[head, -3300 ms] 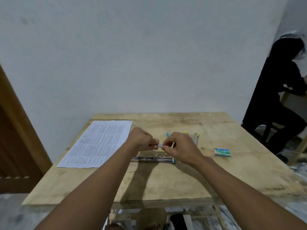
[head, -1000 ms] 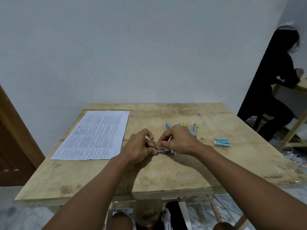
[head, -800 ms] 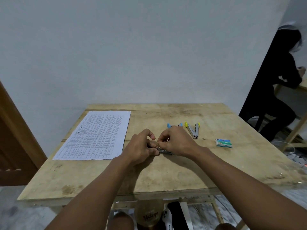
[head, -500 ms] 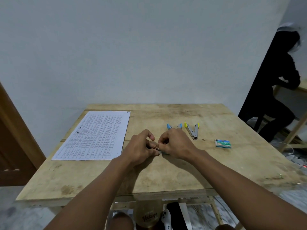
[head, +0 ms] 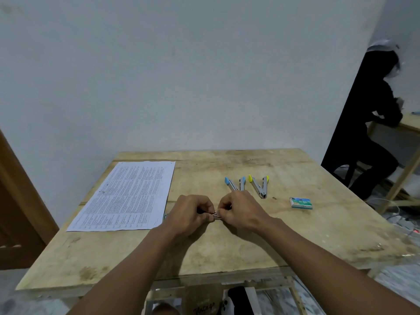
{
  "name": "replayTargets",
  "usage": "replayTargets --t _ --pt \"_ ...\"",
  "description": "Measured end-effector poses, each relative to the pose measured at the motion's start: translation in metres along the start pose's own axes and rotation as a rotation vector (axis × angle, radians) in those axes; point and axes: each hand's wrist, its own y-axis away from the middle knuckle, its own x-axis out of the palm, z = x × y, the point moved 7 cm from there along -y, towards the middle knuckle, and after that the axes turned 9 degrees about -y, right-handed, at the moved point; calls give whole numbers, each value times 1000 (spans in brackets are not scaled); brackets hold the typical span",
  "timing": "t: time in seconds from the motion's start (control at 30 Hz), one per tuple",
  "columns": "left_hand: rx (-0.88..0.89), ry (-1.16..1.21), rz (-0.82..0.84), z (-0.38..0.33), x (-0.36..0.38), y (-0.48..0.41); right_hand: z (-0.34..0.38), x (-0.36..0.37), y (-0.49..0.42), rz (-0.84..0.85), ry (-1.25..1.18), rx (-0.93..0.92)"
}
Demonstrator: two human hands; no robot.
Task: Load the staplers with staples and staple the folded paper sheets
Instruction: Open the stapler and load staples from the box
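Both hands meet at the centre of the frame, low over the tabletop (head: 227, 248). The left hand (head: 189, 215) has its fingers curled in, and its thumb and fingertips pinch the near end of a stapler (head: 217, 216). Only a short run of silver bars shows between the two hands. The right hand (head: 242, 211) is curled the same way and pinches the other end, its knuckles turned up toward the camera. The fingertips of the two hands nearly touch over the metal. Most of the stapler is hidden under the hands, so I cannot tell whether it lies flat on the wood or is lifted slightly. A small green tip (head: 165, 216) shows left of the left hand, at the paper's edge.

A printed sheet of paper (head: 127, 196) lies flat at centre left, with its right edge just beside the left hand. Just above the right hand a blue stapler (head: 235, 184) lies swung open in a V, its lower end hidden by the knuckles. A yellow stapler (head: 259, 186) lies just to its right, also open in a V. Further right, apart from both, sits a small green and blue staple box (head: 301, 203).

At the right edge of the frame a person in black (head: 372, 123) sits at another table (head: 409, 127). A brown door (head: 16, 201) fills the lower left edge, and a pale wall (head: 181, 76) rises behind the tabletop.
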Motion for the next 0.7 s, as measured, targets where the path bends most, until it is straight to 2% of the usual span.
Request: replayTargets --t 0.13,0.27,0.5,0.7 --pt "-6 10 8 3 1 0 -10 -3 1 -40 -153 102" --pt "7 -1 8 1 0 -2 -13 -4 0 -86 -190 138" --pt "32 -13 7 1 1 -2 3 5 -2 8 18 -34" --pt "78 -50 -22 2 1 3 -4 -9 5 61 83 -95"
